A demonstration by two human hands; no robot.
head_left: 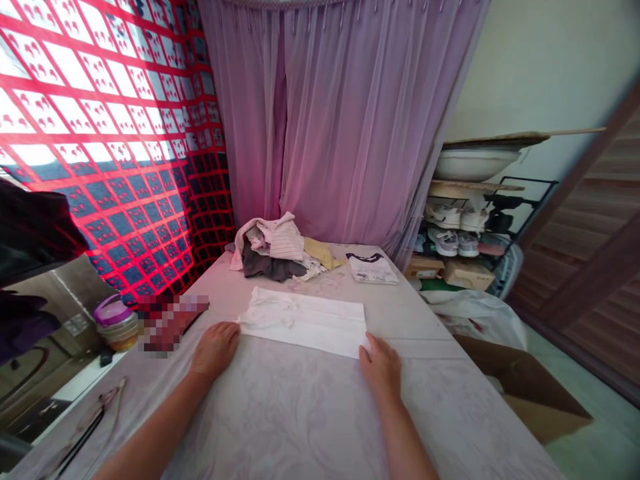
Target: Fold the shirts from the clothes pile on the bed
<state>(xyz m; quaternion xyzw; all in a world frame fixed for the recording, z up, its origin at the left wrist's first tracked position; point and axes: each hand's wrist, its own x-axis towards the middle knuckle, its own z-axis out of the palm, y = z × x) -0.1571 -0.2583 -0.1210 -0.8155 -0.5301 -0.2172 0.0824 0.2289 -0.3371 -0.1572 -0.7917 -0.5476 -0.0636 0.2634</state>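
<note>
A white garment (pixel 320 325) lies on the bed-like surface, folded into a long flat strip. Its left part looks crumpled, and its right end is smooth and squared off. My left hand (pixel 217 348) is closed at the left end, fingers curled at the edge of the fabric. At the near right corner, my right hand (pixel 383 363) pinches the cloth between thumb and fingers. Beyond the strip sits a loose heap of clothes (pixel 273 247) in pink, dark grey and yellow. A folded white shirt with a dark neckline (pixel 373 268) lies flat at the far right.
A patterned pale sheet (pixel 300 420) covers the surface. Cords (pixel 90 427) lie near the left edge, beside a purple-lidded tub (pixel 115 320). An open cardboard box (pixel 530 387) and a shoe rack (pixel 460 230) stand on the right. Purple curtains (pixel 345 120) hang behind.
</note>
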